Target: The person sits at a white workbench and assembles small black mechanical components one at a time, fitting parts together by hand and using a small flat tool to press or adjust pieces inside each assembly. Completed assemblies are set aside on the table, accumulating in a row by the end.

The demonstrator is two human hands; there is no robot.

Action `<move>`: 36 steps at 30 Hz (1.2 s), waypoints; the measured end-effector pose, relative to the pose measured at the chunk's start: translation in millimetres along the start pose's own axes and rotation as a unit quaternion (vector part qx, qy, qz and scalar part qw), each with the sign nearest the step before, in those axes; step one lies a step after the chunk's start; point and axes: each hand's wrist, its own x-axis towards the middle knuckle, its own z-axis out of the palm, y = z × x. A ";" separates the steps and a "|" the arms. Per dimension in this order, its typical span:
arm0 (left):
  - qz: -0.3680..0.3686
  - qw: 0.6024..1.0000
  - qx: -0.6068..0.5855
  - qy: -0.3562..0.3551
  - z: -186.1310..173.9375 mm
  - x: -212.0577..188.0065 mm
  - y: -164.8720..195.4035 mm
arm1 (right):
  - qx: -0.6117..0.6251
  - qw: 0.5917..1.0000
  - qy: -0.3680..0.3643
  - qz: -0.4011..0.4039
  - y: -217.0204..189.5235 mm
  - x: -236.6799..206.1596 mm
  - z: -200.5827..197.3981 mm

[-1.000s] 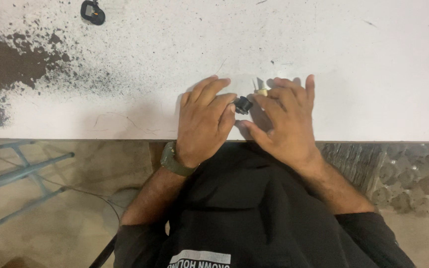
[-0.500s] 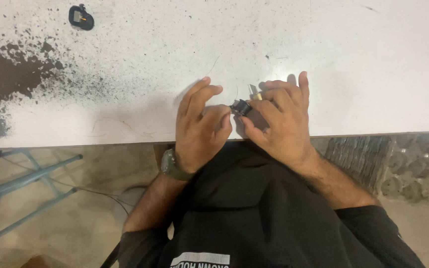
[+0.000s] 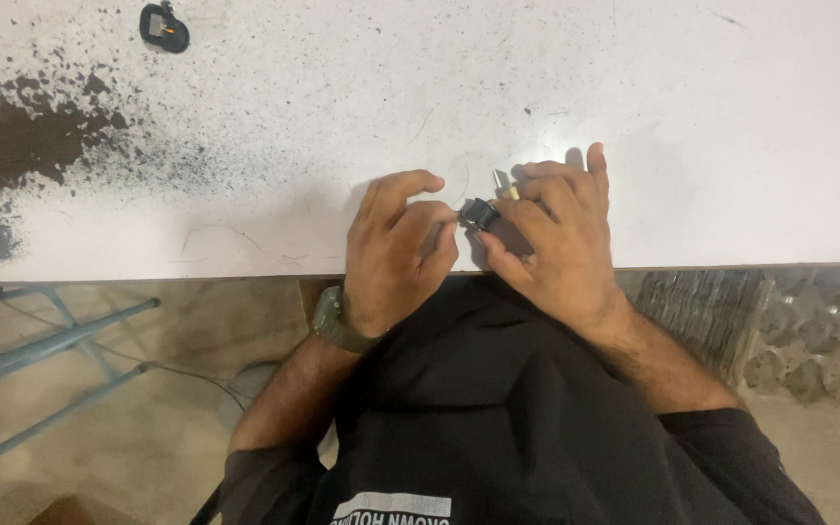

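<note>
The fingertips (image 3: pixel 451 220) of the left hand (image 3: pixel 396 253) curl in and pinch the left side of a small black part (image 3: pixel 480 213), thumb below and forefinger above. The right hand (image 3: pixel 556 243) meets it from the other side: its thumb and bent forefinger close on the right side of the same part, so the piece sits squeezed between the two sets of fingertips, just above the near edge of the table (image 3: pixel 634 107). A small pale, yellowish bit (image 3: pixel 507 192) shows just beyond the part, against the right forefinger; what it is cannot be told. The remaining fingers of the right hand lie loosely spread, resting on the white tabletop. A dark watch (image 3: pixel 335 321) wraps the left wrist. Farther out, the tabletop is speckled with black dust that thickens into a dark patch (image 3: pixel 12 146) at the far left, and another small black piece (image 3: pixel 163 26) lies well apart near the far edge. Below the table edge a blue metal frame (image 3: pixel 51 340) stands on the floor.
</note>
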 end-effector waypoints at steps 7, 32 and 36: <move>0.135 0.988 0.080 -0.011 -1.5 5.5 5.9 | 0.002 1.000 -0.024 -0.018 2.2 1.0 -0.7; -0.141 0.981 -0.126 -0.047 4.9 -1.1 12.8 | 0.113 0.987 0.101 -0.045 -10.6 -32.5 18.4; -0.129 0.983 -0.131 -0.028 8.6 -5.6 12.8 | 0.104 0.989 0.101 -0.043 -12.3 -32.1 22.7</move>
